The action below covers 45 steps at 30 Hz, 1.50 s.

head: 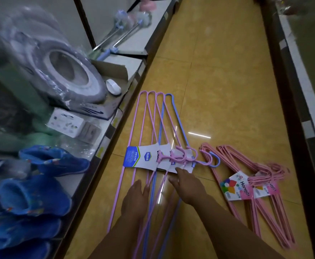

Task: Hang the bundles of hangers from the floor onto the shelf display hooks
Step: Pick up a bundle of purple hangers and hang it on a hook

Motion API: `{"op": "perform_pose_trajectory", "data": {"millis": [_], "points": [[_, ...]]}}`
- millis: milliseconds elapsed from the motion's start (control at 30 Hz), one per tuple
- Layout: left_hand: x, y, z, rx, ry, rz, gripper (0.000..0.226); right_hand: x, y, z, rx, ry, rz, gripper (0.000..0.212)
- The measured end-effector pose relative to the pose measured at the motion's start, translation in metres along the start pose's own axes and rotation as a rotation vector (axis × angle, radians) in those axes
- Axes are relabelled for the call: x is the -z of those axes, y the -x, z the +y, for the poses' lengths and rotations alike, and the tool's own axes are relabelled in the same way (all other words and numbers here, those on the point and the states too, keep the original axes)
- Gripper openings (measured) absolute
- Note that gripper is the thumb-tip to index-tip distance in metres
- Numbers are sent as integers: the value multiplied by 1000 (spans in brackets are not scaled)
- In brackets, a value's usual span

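Several large pink and blue hanger bundles (153, 128) lie fanned out on the yellow floor, each with a white and blue paper label (143, 158) near its hook. Two smaller pink hanger bundles (253, 186) with "Hanger" labels lie to the right. My left hand (136, 198) rests on the lower wires of the large bundles, fingers close together. My right hand (187, 186) reaches over the same bundles, fingertips touching the edge of the labels. Neither hand clearly grips anything. No display hooks are visible.
A low shelf (104, 143) runs along the left with blue shoe covers (39, 189), a wrapped grey toilet seat cushion (68, 75), small boxes and long-handled brushes (119, 34). Another shelf edge (302, 109) borders the aisle on the right.
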<state>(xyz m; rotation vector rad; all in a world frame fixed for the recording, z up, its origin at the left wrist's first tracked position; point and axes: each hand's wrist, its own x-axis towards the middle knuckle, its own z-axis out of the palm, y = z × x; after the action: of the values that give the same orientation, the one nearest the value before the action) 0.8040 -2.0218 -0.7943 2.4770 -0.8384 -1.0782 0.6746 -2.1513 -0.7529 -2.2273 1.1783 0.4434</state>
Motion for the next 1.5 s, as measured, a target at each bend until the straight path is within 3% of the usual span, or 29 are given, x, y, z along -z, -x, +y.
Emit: {"op": "perform_pose_trajectory", "data": {"millis": [300,467,567,700,900,1000,1100,1233,1333,1500], "points": [[-64,-58,-31,116,113,-194,60,-73,-39,12,-8,-115,-27,52],[-72,-59,-24,204,173,-137,55,-76,-39,8,-38,-169,-10,49],[-71,-53,-15,186,246,-152,39,-75,-45,3,-77,-257,-1,40],[-60,-37,-12,110,229,-70,20,-70,-57,-7,-174,-496,38,41],[-28,-23,-4,9,97,-5,12,-66,-82,-33,-320,-1213,52,52],[-20,-18,6,-50,82,-10,25,-69,-94,-54,-304,-1299,98,26],[-10,-17,20,-26,304,23,36,-65,-97,-71,-353,-1410,227,35],[14,-20,38,49,427,216,24,-36,-79,-74,-340,-1225,412,30],[37,-5,60,13,327,230,17,-4,-49,-67,-431,-1070,478,31],[79,28,110,-37,255,199,34,63,3,-63,-498,-935,528,31]]}}
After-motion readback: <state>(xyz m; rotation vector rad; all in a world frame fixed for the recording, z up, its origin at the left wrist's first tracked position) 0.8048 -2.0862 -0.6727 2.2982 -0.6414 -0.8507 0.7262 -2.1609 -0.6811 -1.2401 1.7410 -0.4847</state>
